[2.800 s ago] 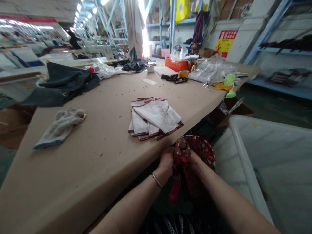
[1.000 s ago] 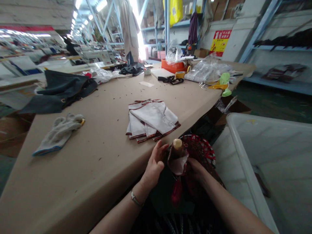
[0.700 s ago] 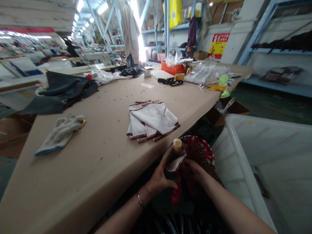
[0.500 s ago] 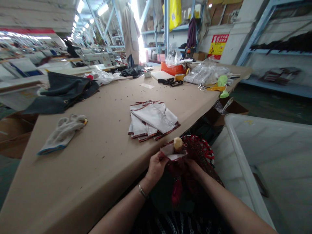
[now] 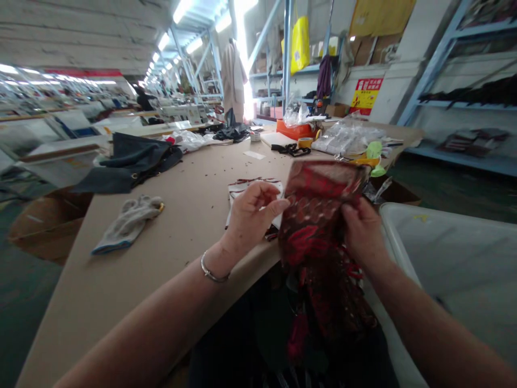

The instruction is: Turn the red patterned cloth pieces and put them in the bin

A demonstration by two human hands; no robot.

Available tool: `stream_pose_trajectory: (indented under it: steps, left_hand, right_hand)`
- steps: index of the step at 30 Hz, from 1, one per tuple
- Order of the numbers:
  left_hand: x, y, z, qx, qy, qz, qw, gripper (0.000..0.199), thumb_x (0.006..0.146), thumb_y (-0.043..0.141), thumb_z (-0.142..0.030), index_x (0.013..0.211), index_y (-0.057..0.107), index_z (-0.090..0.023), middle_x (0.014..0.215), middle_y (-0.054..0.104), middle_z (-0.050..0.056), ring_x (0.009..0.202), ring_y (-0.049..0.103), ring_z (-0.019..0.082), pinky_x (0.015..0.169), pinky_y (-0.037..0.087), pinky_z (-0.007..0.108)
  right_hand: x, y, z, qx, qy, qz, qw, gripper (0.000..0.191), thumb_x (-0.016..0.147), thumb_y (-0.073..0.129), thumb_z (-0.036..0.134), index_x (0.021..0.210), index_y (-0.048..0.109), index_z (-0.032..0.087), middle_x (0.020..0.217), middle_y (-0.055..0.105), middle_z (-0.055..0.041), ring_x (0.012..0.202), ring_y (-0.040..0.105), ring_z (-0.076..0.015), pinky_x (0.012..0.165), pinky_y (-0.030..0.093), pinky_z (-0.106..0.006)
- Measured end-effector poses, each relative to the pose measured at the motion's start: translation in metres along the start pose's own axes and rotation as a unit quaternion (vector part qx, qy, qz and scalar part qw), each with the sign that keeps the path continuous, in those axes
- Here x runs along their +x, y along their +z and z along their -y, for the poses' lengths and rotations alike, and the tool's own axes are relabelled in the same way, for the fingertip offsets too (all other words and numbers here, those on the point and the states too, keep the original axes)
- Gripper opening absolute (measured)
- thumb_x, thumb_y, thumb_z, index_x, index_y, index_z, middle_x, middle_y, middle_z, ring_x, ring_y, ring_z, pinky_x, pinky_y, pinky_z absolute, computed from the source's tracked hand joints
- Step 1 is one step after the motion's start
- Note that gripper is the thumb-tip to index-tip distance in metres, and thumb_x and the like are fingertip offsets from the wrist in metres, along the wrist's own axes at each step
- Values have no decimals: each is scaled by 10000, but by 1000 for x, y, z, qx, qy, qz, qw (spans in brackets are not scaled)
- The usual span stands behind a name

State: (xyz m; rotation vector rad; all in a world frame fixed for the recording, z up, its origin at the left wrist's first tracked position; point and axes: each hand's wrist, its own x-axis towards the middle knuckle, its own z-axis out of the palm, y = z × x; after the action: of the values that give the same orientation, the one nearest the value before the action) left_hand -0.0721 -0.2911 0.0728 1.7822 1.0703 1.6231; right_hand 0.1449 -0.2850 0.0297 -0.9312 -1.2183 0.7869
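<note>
A red-brown patterned cloth piece [image 5: 309,215] hangs upright in front of me, partly blurred by motion. My right hand [image 5: 365,231] grips its right side, thumb in front. At its left edge is my left hand [image 5: 254,218], fingers curled and thumb tip against the cloth. More dark red patterned fabric [image 5: 335,302] lies below, over my lap, with a dark red tassel-like piece [image 5: 298,334] hanging near it. Behind my left hand, a stack of white cloth pieces [image 5: 238,189] with patterned edges rests on the table, mostly hidden.
The brown-covered table [image 5: 194,226] carries a knitted glove [image 5: 131,223], dark grey fabric [image 5: 133,156], an orange container [image 5: 297,129], tape [image 5: 305,143] and plastic bags [image 5: 349,137]. A large white bin [image 5: 448,231] stands at my right; a cardboard box [image 5: 52,223] is left of the table.
Both hands have risen, bringing the patterned cloth up off the wooden knob beside the table edge. Its patterned face now shows instead of the white inside. The view has tilted up slightly.
</note>
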Motion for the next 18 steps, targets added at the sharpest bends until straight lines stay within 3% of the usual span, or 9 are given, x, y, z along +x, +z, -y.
stream_pose_trajectory:
  steps: [3,5,7,9,13,15,18]
  left_hand:
    - [17,-4,24,86,10,24,996,124,783,645,-277,759,597,-165,649,562,-29,589,487,82,550,402,198]
    - [17,0,50,186,-18,81,979,114,797,621,-248,728,613,-158,666,589,-11,613,510,99,587,416,223]
    - [12,9,71,288,-36,144,946,118,801,626,-268,773,644,-154,753,636,25,684,563,135,652,445,259]
    - [5,20,82,386,-28,199,900,186,807,625,-335,833,662,-154,849,655,65,777,600,185,726,464,303]
    - [-6,38,82,517,13,268,813,225,808,603,-360,883,667,-158,960,649,115,927,596,262,800,459,358]
    - [-7,42,83,529,17,272,804,199,829,558,-306,882,675,-153,975,650,126,946,591,274,804,453,370]
    - [-1,40,88,494,-1,273,826,236,858,484,-247,822,692,-142,914,670,127,884,612,253,799,449,359]
  right_hand:
    - [26,-26,39,66,70,-21,995,267,803,628,400,1035,645,268,934,714,-6,743,668,-178,706,559,-339]
    - [31,-47,40,50,165,14,985,262,768,657,400,1001,653,281,843,720,-12,637,662,-186,624,562,-340]
    - [24,-67,14,-6,252,48,966,262,735,675,401,959,653,268,782,717,-10,599,655,-184,606,556,-329]
    - [5,-86,-34,-83,296,67,949,274,712,669,422,911,643,236,766,713,-11,641,663,-194,644,552,-329]
    - [-50,-113,-140,-288,232,86,925,370,703,590,498,898,643,188,891,715,-86,858,666,-292,825,518,-443]
    - [-69,-117,-169,-364,197,83,907,431,707,575,467,1015,635,171,1053,691,-122,1011,632,-320,942,460,-485]
    - [-69,-102,-166,-366,137,103,915,437,767,532,438,1098,611,163,1157,648,-129,1091,599,-293,990,431,-472]
